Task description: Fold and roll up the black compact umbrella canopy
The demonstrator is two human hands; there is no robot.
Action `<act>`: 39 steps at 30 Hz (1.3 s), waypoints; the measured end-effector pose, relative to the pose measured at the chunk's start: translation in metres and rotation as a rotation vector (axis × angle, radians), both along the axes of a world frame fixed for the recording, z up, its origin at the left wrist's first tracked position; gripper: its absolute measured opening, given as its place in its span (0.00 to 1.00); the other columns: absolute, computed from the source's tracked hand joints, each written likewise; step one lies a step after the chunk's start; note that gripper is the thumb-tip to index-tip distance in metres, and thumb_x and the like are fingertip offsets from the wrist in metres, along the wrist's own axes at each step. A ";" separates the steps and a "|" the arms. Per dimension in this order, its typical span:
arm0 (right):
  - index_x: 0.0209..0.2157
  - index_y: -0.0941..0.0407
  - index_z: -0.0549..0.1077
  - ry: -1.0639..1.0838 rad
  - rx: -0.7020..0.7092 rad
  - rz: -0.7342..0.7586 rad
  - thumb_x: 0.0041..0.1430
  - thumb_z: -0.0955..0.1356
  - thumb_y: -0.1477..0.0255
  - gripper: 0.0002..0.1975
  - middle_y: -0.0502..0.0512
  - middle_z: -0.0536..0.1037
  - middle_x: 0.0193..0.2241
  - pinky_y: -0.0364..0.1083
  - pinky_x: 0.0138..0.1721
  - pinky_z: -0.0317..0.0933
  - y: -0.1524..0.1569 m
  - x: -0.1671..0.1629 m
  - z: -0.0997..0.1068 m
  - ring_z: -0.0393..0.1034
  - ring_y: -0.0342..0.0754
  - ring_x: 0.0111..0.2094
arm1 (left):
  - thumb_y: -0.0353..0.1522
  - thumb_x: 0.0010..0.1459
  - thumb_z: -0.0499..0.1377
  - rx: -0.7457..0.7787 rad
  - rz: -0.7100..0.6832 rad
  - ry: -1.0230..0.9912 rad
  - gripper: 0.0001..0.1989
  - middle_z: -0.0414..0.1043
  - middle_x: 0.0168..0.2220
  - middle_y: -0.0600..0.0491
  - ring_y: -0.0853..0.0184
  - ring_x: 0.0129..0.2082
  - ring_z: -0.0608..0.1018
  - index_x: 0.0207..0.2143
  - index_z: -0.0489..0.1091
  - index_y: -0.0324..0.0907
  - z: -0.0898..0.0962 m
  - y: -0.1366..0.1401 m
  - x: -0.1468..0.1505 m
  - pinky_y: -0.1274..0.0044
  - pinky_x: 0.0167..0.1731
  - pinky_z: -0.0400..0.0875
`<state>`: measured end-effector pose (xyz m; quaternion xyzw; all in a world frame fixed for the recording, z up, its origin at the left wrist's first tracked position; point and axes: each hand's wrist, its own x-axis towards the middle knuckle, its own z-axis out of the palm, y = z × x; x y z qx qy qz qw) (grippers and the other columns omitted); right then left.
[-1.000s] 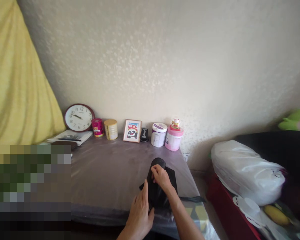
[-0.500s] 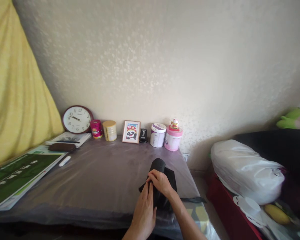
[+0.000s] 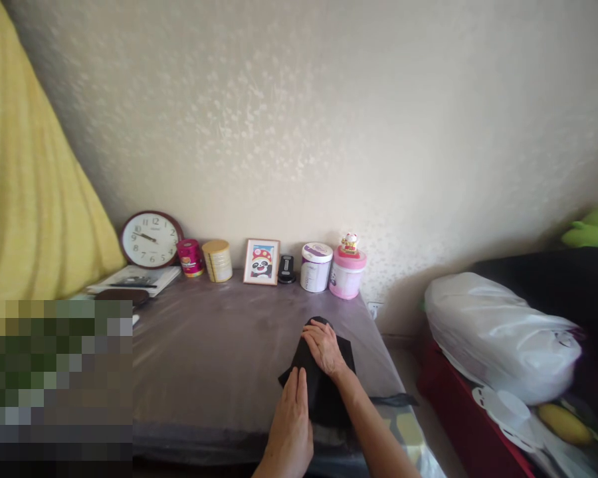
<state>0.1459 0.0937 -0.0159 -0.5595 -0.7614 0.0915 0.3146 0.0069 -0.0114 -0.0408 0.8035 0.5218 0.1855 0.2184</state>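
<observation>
One black item (image 3: 329,401) on the surface (image 3: 204,362), near right: my left hand (image 3: 290,418) lies along its left side, fingers straight; my right hand (image 3: 323,346) rests flat over the far end. Looks part-folded, corners left sticking out; underside hidden.

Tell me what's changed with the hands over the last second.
The right hand has opened from a curl and now lies flat over the far part of the black bundle, its fingertips apart from the left hand. Nothing new was picked up. The left hand stays at the bundle's left side; clock and picture frame haven't moved.
</observation>
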 end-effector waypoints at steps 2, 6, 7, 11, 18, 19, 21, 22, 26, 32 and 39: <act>0.39 0.51 0.75 0.005 0.001 -0.056 0.62 0.58 0.70 0.15 0.52 0.75 0.46 0.56 0.58 0.41 0.012 0.002 -0.001 0.57 0.49 0.56 | 0.20 0.43 0.46 -0.004 0.005 -0.025 0.40 0.39 0.64 0.40 0.60 0.63 0.46 0.62 0.38 0.31 0.000 0.000 0.000 0.64 0.61 0.49; 0.42 0.55 0.74 0.108 0.016 -0.214 0.59 0.60 0.71 0.14 0.56 0.73 0.49 0.52 0.56 0.47 0.028 0.015 -0.002 0.60 0.49 0.54 | 0.20 0.41 0.47 -0.015 0.015 -0.054 0.41 0.38 0.64 0.40 0.60 0.63 0.46 0.61 0.39 0.30 0.000 0.000 0.001 0.66 0.61 0.48; 0.42 0.56 0.73 0.162 0.009 -0.275 0.58 0.61 0.72 0.14 0.58 0.73 0.49 0.51 0.56 0.49 0.028 0.021 -0.002 0.62 0.49 0.53 | 0.20 0.41 0.47 -0.013 0.012 -0.059 0.41 0.38 0.64 0.39 0.60 0.63 0.46 0.61 0.40 0.29 0.000 0.000 0.001 0.67 0.61 0.48; 0.41 0.59 0.72 0.308 -0.037 -0.479 0.56 0.60 0.70 0.16 0.61 0.75 0.43 0.52 0.53 0.54 0.009 0.056 -0.004 0.66 0.52 0.49 | 0.20 0.42 0.46 0.017 0.013 -0.071 0.41 0.40 0.64 0.40 0.61 0.63 0.46 0.61 0.39 0.30 0.000 0.000 0.001 0.65 0.61 0.49; 0.34 0.57 0.73 0.534 -0.219 -0.529 0.55 0.59 0.65 0.15 0.56 0.77 0.29 0.45 0.29 0.67 -0.044 0.089 -0.016 0.73 0.48 0.31 | 0.22 0.45 0.45 0.067 0.005 -0.107 0.38 0.42 0.64 0.39 0.60 0.63 0.48 0.61 0.39 0.30 -0.005 0.001 -0.001 0.66 0.60 0.50; 0.33 0.57 0.73 0.599 -0.254 -0.522 0.55 0.60 0.64 0.15 0.55 0.77 0.28 0.43 0.26 0.67 -0.048 0.088 -0.016 0.73 0.47 0.29 | 0.22 0.45 0.45 0.073 0.008 -0.117 0.38 0.42 0.64 0.40 0.60 0.63 0.49 0.61 0.38 0.31 -0.006 0.001 -0.001 0.65 0.60 0.50; 0.31 0.57 0.72 0.700 -0.307 -0.516 0.53 0.61 0.63 0.14 0.52 0.75 0.25 0.42 0.23 0.66 -0.055 0.083 -0.015 0.71 0.45 0.26 | 0.23 0.46 0.45 0.079 0.014 -0.129 0.39 0.43 0.64 0.42 0.61 0.63 0.49 0.61 0.37 0.33 -0.006 0.001 -0.002 0.64 0.60 0.50; 0.31 0.57 0.73 0.715 -0.320 -0.510 0.52 0.62 0.63 0.14 0.51 0.74 0.23 0.41 0.22 0.65 -0.057 0.080 -0.014 0.70 0.44 0.24 | 0.23 0.46 0.45 0.080 0.014 -0.128 0.39 0.44 0.64 0.42 0.61 0.63 0.49 0.61 0.37 0.34 -0.006 0.002 -0.002 0.64 0.60 0.50; 0.35 0.57 0.73 0.620 -0.318 -0.474 0.50 0.64 0.60 0.17 0.48 0.72 0.20 0.40 0.17 0.60 -0.065 0.069 -0.007 0.67 0.43 0.21 | 0.24 0.46 0.46 0.070 0.010 -0.102 0.38 0.44 0.63 0.42 0.61 0.63 0.49 0.61 0.37 0.33 -0.003 0.002 -0.002 0.65 0.60 0.50; 0.42 0.58 0.69 0.604 -0.283 -0.400 0.48 0.65 0.62 0.20 0.44 0.68 0.16 0.39 0.15 0.54 -0.063 0.046 0.001 0.63 0.42 0.17 | 0.24 0.46 0.45 0.052 0.011 -0.091 0.38 0.43 0.64 0.41 0.61 0.63 0.48 0.61 0.38 0.30 -0.001 0.001 -0.002 0.66 0.60 0.50; 0.44 0.60 0.67 0.687 -0.252 -0.313 0.50 0.65 0.65 0.20 0.44 0.66 0.19 0.38 0.14 0.54 -0.043 0.008 0.022 0.60 0.39 0.17 | 0.25 0.46 0.46 0.062 0.002 -0.062 0.37 0.42 0.64 0.39 0.61 0.63 0.48 0.60 0.39 0.27 -0.001 0.001 -0.004 0.68 0.60 0.50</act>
